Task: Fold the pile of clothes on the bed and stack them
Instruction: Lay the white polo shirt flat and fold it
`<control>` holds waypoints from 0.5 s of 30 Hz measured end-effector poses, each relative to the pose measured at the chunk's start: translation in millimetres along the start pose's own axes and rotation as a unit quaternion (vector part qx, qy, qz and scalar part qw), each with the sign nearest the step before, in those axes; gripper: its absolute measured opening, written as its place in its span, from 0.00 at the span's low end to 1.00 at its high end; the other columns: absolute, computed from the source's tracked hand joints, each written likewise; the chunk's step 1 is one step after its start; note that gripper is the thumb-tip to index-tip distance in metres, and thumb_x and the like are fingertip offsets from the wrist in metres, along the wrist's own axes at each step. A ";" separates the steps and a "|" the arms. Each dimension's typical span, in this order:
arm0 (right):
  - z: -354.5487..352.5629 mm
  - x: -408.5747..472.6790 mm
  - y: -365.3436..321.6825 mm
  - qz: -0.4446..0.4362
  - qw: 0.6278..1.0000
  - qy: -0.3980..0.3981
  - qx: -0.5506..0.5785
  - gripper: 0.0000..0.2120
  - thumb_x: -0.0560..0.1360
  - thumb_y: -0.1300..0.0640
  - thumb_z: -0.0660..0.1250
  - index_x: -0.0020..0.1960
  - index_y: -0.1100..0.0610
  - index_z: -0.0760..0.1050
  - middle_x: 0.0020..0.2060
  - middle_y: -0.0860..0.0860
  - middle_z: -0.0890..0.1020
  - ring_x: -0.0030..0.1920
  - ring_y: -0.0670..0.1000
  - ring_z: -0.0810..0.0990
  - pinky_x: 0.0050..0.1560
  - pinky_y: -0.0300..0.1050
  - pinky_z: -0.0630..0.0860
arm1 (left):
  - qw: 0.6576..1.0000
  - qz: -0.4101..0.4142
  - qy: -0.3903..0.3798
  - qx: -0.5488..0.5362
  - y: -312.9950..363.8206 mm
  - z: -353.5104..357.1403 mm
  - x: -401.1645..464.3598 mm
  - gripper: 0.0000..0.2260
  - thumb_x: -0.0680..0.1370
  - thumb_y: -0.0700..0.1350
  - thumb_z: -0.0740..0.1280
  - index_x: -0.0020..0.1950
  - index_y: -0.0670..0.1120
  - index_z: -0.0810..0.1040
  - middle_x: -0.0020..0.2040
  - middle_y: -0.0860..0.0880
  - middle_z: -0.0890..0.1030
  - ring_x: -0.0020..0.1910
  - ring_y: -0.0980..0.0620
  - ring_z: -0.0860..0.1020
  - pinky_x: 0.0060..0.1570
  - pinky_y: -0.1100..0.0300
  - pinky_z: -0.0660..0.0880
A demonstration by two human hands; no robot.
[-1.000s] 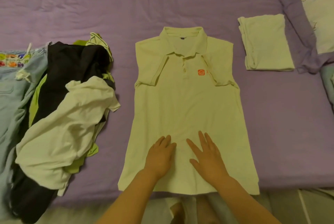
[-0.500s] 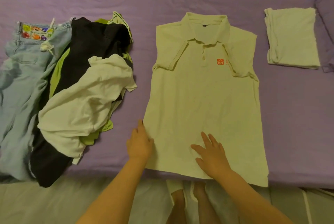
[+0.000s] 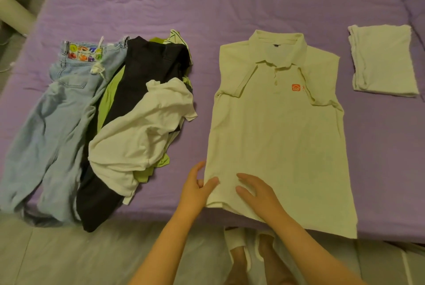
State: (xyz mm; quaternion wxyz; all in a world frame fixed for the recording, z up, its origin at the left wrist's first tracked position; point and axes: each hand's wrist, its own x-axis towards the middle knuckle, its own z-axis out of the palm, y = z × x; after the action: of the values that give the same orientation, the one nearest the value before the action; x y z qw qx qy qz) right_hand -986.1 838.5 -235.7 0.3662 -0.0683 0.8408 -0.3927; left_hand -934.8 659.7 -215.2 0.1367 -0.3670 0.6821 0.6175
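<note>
Plainly, the head view shows one garment mid-fold: a pale yellow short-sleeved polo shirt with an orange chest logo (image 3: 278, 128) lies face up and flat on the purple quilted bed cover (image 3: 207, 2), collar away from the person, both sleeves already turned in over the chest. The left hand (image 3: 195, 189) is at the shirt's lower left edge, its thumb on top of the cloth and its fingers beside or under the hem, so it looks to be pinching that edge; how firm the hold is cannot be told. The right hand (image 3: 257, 192) rests on the lower front of the shirt with fingers spread and nearly straight, gripping nothing. To the left lies the unfolded heap (image 3: 140, 128) of white, black and green clothes, partly over light blue denim jeans (image 3: 57, 123). At the far right sits a folded cream garment (image 3: 384, 61), the start of the stack. By my judgement, the next move calls for lifting the hem evenly and bringing it up toward the collar, then carrying the folded shirt onto that garment.
</note>
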 end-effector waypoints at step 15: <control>-127.2 39.5 -38.3 -0.069 0.968 0.180 0.163 0.16 0.76 0.55 0.68 0.31 0.50 0.69 0.25 0.41 0.72 0.28 0.40 0.68 0.32 0.32 0.65 | 0.989 0.121 -0.063 0.062 151.0 80.1 66.5 0.13 0.76 0.46 0.70 0.35 0.42 0.75 0.28 0.49 0.72 0.27 0.53 0.71 0.31 0.58 0.70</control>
State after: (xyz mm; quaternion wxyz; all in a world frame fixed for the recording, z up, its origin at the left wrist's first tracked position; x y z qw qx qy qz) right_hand -1106.5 874.1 -176.8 0.1871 0.0061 0.8108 -0.5546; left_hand -1103.4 708.3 -161.8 0.1264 -0.2332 0.7480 0.6083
